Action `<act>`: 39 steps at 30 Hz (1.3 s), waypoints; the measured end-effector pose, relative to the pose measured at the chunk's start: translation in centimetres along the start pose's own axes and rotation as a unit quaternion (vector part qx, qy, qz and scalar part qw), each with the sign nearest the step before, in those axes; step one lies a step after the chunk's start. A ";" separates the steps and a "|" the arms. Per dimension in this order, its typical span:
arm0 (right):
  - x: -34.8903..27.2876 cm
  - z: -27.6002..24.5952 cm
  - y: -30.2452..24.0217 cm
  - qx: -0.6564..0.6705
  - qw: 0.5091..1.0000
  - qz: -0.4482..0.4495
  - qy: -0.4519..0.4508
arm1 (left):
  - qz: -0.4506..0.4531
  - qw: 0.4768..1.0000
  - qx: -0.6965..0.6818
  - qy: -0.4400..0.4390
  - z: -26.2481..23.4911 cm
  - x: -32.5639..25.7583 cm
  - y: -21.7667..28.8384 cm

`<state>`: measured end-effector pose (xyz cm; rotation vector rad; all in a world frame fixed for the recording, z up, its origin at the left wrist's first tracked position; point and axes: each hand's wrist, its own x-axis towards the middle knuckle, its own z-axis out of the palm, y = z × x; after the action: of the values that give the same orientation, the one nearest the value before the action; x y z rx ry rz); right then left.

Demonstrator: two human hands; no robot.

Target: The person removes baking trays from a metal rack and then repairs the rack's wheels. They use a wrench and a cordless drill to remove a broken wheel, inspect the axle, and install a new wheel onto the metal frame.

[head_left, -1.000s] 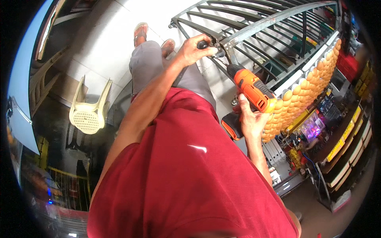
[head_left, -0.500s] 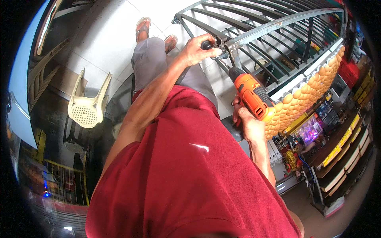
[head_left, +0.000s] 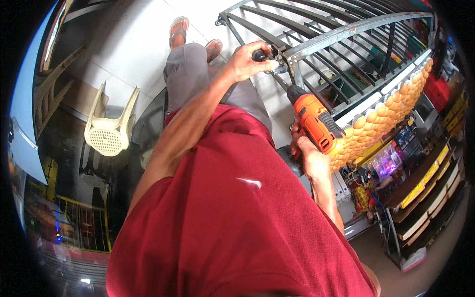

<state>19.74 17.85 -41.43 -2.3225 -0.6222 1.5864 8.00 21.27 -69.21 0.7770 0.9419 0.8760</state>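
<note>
My right hand is closed round the handle of an orange and black cordless drill. The drill points up and left at the corner of a dark metal rack with slatted bars. My left hand grips a black caster wheel with a metal bracket at that corner, thumb stretched along it. Whether the drill's bit touches a screw is too small to tell. A similar small caster sits on the rack's far left corner.
Rows of overlapping orange discs line the rack's right side. A cream plastic chair stands to the left on the pale tiled floor. At the right are shelves with yellow strips and assorted goods.
The view has shifted slightly. Both hands keep their grips, and the drill stays pointed at the rack's corner.
</note>
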 end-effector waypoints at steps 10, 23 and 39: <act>1.1 -1.1 0.2 -0.041 0.999 0.031 -0.011 | -0.029 0.999 -0.018 -0.013 0.6 0.5 -0.4; 2.5 -4.6 2.5 -0.215 0.971 0.035 -0.095 | -0.005 1.000 0.025 -0.004 0.1 1.2 -1.8; 4.5 -5.2 3.8 -0.310 0.944 -0.044 -0.101 | -0.021 0.998 -0.019 -0.048 0.0 2.2 -2.2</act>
<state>26.72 16.79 -44.85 -2.4939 -1.4326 1.7908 9.30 22.24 -71.80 0.7569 0.8513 0.8115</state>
